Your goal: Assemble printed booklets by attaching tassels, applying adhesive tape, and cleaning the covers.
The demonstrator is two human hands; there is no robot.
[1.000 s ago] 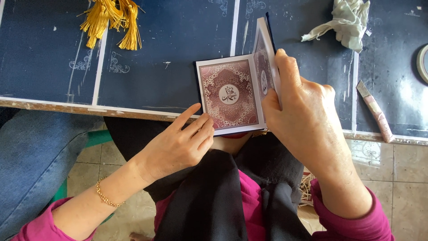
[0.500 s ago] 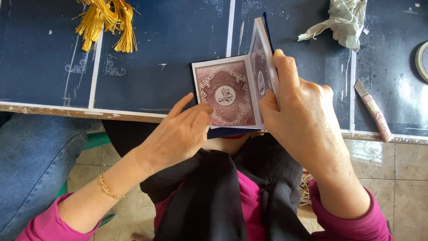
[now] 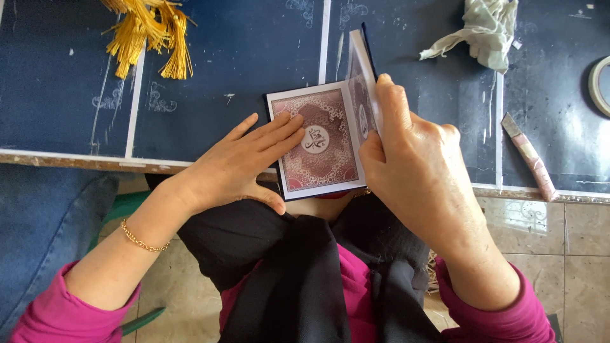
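Booklet: a small open book (image 3: 316, 145) with a dark blue cover lies at the near edge of the table (image 3: 241, 76), its near end hanging just past the rim above the person's lap.
Open page: a maroon ornamental panel with a pale round emblem at its centre faces up on the left leaf.
Left hand: the left hand (image 3: 244, 166) lies flat on the left leaf, fingers (image 3: 279, 130) spread long and pressing the page down, thumb hooked under the near left corner.
Right hand: the right hand (image 3: 416, 171) holds the right leaf and cover upright, the leaf pinched between thumb and raised forefinger.
Containers: none in view; every loose item lies straight on the table top.
Table edge: the worn near rim runs left to right just beneath both wrists; tiled floor (image 3: 572, 254) shows below it on the right.
Open room: bare dark blue surface lies left of the book and far beyond it.
Tassels: yellow tassels (image 3: 149, 35) lie at the far left, well apart from the hands.
Rag: a crumpled pale cloth (image 3: 486, 32) lies at the far right.
Tape: a roll of tape (image 3: 597, 86) is cut off by the right edge.
Strip: a narrow patterned strip (image 3: 527, 155) lies near the rim, right of the right hand.
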